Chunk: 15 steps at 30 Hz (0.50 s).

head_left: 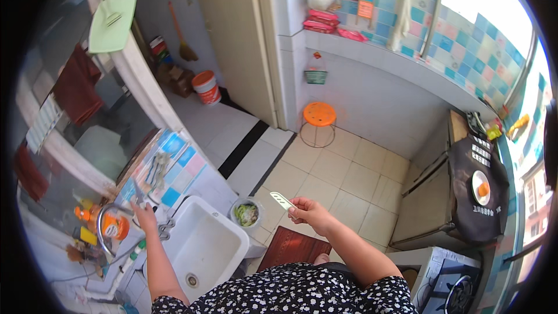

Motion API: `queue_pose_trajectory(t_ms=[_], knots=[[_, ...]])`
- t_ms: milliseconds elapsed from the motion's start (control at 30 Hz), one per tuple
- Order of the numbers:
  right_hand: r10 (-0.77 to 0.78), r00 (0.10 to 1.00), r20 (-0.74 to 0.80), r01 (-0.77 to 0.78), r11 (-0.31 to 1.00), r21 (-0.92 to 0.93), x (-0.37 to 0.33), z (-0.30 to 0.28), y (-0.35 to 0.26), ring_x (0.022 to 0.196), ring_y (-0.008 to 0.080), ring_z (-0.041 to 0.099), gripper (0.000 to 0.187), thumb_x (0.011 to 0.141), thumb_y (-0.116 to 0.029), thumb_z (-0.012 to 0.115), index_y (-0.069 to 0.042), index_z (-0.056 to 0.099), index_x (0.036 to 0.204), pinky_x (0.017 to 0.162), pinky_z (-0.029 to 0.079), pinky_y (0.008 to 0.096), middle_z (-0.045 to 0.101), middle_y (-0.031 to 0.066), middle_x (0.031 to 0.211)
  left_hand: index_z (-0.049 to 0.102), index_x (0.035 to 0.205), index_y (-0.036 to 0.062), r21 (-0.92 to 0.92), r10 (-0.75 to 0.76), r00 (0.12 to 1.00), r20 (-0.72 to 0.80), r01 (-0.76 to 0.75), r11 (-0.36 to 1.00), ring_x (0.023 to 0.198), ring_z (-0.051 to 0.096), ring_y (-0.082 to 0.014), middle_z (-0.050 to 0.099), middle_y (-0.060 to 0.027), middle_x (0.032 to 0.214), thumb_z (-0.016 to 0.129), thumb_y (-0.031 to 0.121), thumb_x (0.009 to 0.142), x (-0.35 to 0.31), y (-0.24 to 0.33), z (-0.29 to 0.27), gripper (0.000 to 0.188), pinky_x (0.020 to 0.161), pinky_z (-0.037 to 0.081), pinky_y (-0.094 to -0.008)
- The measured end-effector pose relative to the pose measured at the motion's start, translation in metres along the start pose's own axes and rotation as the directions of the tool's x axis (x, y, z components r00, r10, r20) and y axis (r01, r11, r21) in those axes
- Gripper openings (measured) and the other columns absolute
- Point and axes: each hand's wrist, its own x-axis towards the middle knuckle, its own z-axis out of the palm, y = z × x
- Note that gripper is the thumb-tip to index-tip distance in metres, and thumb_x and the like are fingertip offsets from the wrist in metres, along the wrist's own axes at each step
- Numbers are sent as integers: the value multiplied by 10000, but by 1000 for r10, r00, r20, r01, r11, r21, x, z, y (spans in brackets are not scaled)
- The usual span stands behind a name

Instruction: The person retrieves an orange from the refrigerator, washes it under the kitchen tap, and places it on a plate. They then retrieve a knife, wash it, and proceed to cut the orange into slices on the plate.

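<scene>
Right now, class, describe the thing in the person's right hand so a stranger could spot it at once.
Start at the white sink at lower left, then look right, above the tiled floor. There the right hand holds up a small pale knife with holes along its blade, unlike the round bowl of greens beside the sink.

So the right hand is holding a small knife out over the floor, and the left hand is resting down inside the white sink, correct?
Not quite. The head view shows the left hand up at the tiled ledge beside the faucet, not inside the white sink. The right hand does hold the small knife over the floor.
</scene>
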Motion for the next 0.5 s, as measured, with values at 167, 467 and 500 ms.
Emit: queue_pose_trajectory(t_ms=[167, 467, 500], knots=[[7, 925, -380, 39, 993, 112, -74, -148, -20, 820, 99, 553, 296, 895, -242, 603, -71, 532, 1126, 752, 465, 249, 595, 14, 921, 414, 1134, -19, -577, -151, 941, 304, 308, 757, 692, 541, -243, 522, -139, 878, 487, 114, 833, -83, 19, 147, 336, 645, 488, -346], [14, 419, -908, 542, 799, 262, -204, -321, -32, 724, 92, 546, 150, 914, -220, 571, -115, 529, 1012, 651, 469, 221, 592, -4, 848, 486, 1144, 65, -407, 410, 107, 906, 486, 773, 607, 559, -102, 572, -45, 758, 499, 164, 932, -292, 370, 236, 234, 527, 490, -260], [35, 347, -937, 610, 751, 253, -210, -337, -26, 711, 87, 546, 138, 914, -206, 570, -120, 527, 1013, 630, 468, 213, 593, -5, 842, 485, 1155, 63, -418, 451, 30, 892, 433, 798, 601, 552, -99, 570, -42, 753, 495, 163, 934, -302, 402, 248, 243, 526, 484, -257]])
